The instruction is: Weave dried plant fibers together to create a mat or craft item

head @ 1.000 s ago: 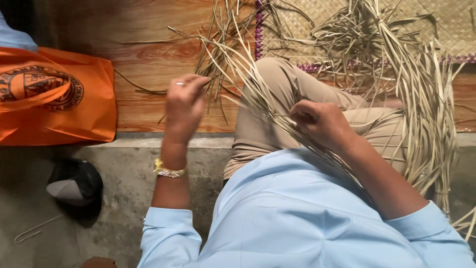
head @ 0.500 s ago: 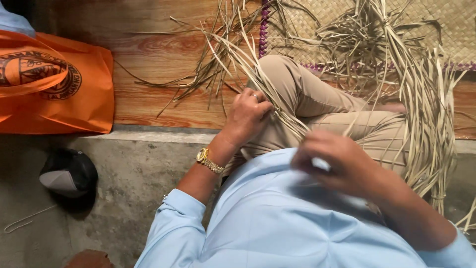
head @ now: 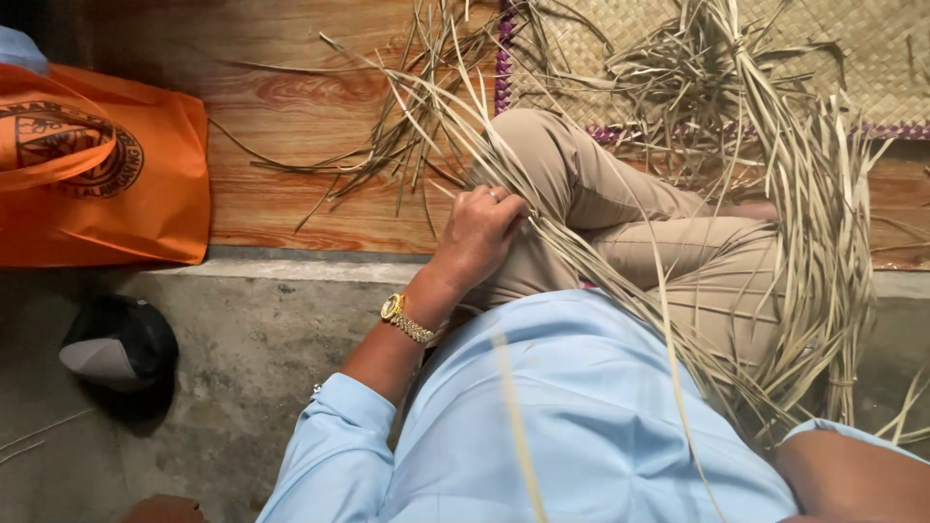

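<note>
Presently, in the head view, I note the left hand with its fingers clenched on a bundle of dried leaf strips that lies across the bent knee and trails down over the lap. The right hand is out of frame; only its forearm shows at the lower right, so I cannot tell its state. Loose strips lie on the wooden floor, beside a woven mat. My judgement: keep the pinch close to the knee, strips flat and parallel, tension even.
</note>
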